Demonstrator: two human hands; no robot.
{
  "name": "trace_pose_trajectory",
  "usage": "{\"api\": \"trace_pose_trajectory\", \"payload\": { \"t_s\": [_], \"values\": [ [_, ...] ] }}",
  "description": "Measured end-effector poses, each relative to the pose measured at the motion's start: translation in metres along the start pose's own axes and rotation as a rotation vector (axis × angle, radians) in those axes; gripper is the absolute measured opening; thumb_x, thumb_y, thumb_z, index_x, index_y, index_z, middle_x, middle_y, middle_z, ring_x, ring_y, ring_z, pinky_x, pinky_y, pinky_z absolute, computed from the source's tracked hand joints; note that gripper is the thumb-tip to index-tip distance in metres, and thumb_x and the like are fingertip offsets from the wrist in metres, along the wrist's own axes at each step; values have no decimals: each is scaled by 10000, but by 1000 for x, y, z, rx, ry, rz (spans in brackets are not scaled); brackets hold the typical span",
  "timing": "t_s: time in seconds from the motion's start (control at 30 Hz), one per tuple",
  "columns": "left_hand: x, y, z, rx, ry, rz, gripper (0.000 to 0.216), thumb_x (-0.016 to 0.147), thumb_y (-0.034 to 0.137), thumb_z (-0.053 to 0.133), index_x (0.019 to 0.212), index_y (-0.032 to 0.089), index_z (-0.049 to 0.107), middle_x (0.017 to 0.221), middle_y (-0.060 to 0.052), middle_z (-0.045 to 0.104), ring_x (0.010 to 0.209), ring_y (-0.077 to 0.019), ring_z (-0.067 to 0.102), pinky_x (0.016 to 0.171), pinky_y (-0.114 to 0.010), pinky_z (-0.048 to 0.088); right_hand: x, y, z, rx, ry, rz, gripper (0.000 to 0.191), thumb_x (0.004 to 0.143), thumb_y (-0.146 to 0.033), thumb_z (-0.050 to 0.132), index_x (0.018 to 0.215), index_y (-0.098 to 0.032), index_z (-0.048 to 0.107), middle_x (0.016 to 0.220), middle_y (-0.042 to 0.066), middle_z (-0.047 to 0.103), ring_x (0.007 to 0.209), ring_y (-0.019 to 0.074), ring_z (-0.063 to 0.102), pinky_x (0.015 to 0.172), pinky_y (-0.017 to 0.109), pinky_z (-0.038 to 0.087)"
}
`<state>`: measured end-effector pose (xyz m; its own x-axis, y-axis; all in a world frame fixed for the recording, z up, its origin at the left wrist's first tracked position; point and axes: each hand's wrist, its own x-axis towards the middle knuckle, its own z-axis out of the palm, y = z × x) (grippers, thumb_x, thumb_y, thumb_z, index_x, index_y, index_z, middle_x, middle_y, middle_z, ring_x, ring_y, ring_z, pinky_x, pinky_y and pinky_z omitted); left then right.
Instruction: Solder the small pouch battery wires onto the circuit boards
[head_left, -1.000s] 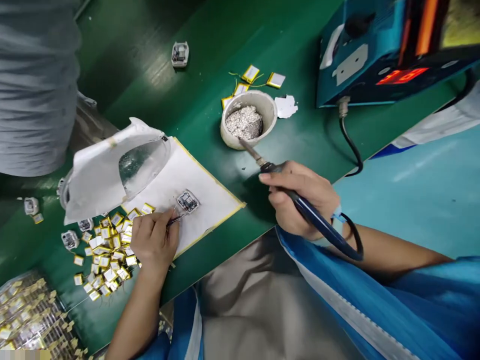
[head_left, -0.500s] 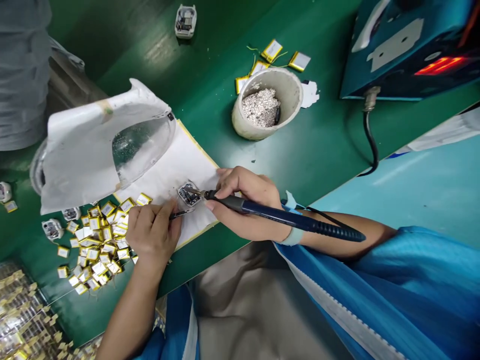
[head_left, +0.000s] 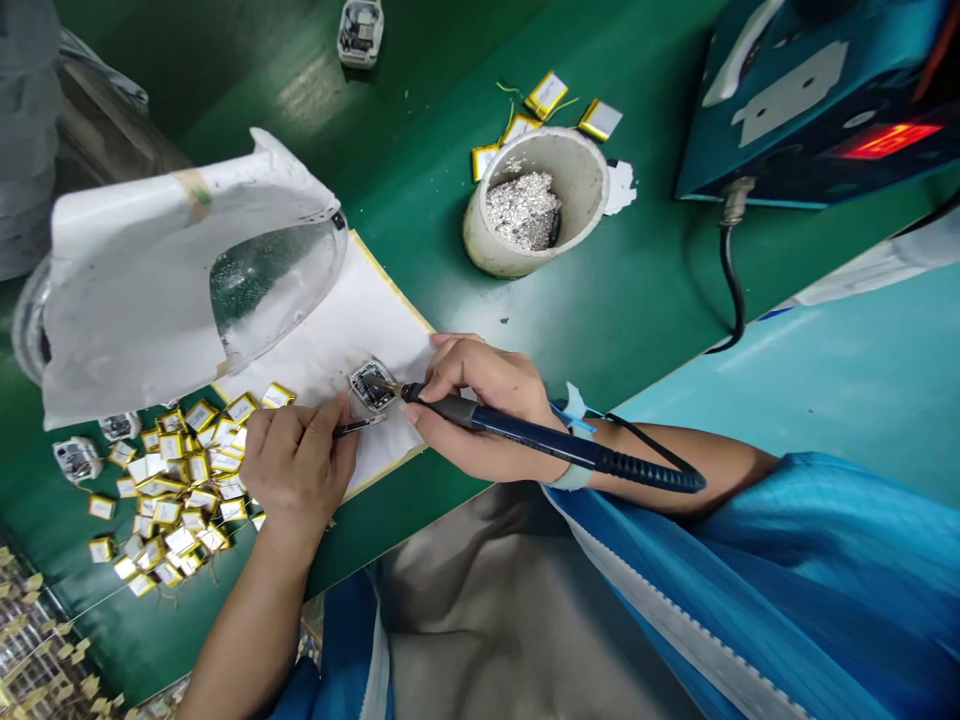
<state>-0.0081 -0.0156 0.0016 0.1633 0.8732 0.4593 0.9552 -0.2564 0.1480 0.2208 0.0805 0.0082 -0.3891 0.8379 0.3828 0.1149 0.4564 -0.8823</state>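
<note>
soldering iron (head_left: 525,435) is sitting in the right hand (head_left: 480,385), which is closed around its dark blue grip like a pen, and its metal tip is resting on a small circuit module (head_left: 371,386) lying on a sheet of white paper (head_left: 367,325) edged with yellow tape. the left hand (head_left: 296,470) is curled shut around slim tweezers (head_left: 358,427), whose points are reaching in just beside the module's lower edge. a wrist strap (head_left: 570,477) is circling the right wrist, and a blue sleeve (head_left: 810,560) is ending above the bare right forearm. to the left of the hands, a heap of small gold-edged pouch batteries (head_left: 176,490) is spreading across the green workbench (head_left: 637,310). a curved clear shield backed with white paper (head_left: 127,300) is leaning over part of the sheet. beyond the sheet, a white pot (head_left: 577,180) is holding silvery flakes (head_left: 523,210), with a few more batteries (head_left: 546,95) lying around its far side. a blue soldering station (head_left: 787,100) is glowing with a red readout (head_left: 887,141), and its black cable (head_left: 731,285) is running down to the bench.
</note>
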Motion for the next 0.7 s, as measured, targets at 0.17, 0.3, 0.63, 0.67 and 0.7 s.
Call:
{"api": "trace_pose_trajectory", "payload": {
  "t_s": [0.17, 0.3, 0.63, 0.67, 0.7],
  "values": [
    [1, 1, -1, 4, 2, -10, 229, 940, 160, 787, 1159, 229, 783, 783, -14, 638, 721, -191, 532, 745, -357, 408, -1, 1, 1, 36, 28, -9, 236, 902, -168, 797, 899, -263, 582, 763, -40, 676, 648, 149, 654, 800, 373, 592],
    [1, 0, 0, -8, 9, 6, 225, 934, 170, 803, 1151, 227, 782, 785, -11, 632, 730, -197, 524, 734, -354, 405, 0, 0, 1, 13, -1, -8, 234, 901, -173, 781, 878, -267, 568, 760, -40, 685, 661, 159, 662, 816, 384, 589],
    [3, -2, 3, 3, 23, 28, 195, 924, 160, 835, 1107, 199, 779, 765, -14, 621, 726, -202, 484, 712, -342, 401, -2, 1, 1, 23, 6, -16, 233, 890, -169, 787, 883, -266, 574, 759, -45, 675, 663, 158, 664, 827, 388, 590],
    [3, -2, 3, 1, 23, 22, 193, 927, 158, 828, 1109, 204, 779, 766, -13, 621, 723, -199, 491, 717, -342, 404, -2, 1, 1, 19, 1, -18, 234, 889, -168, 788, 883, -265, 575, 760, -43, 679, 665, 159, 666, 829, 389, 593],
    [3, -2, 2, -2, 24, 15, 194, 930, 155, 819, 1112, 210, 779, 769, -12, 622, 720, -197, 500, 721, -342, 408, -2, 1, 1, 16, -2, -22, 235, 888, -167, 789, 883, -266, 576, 758, -43, 680, 663, 160, 665, 831, 392, 599]
  ]
}}
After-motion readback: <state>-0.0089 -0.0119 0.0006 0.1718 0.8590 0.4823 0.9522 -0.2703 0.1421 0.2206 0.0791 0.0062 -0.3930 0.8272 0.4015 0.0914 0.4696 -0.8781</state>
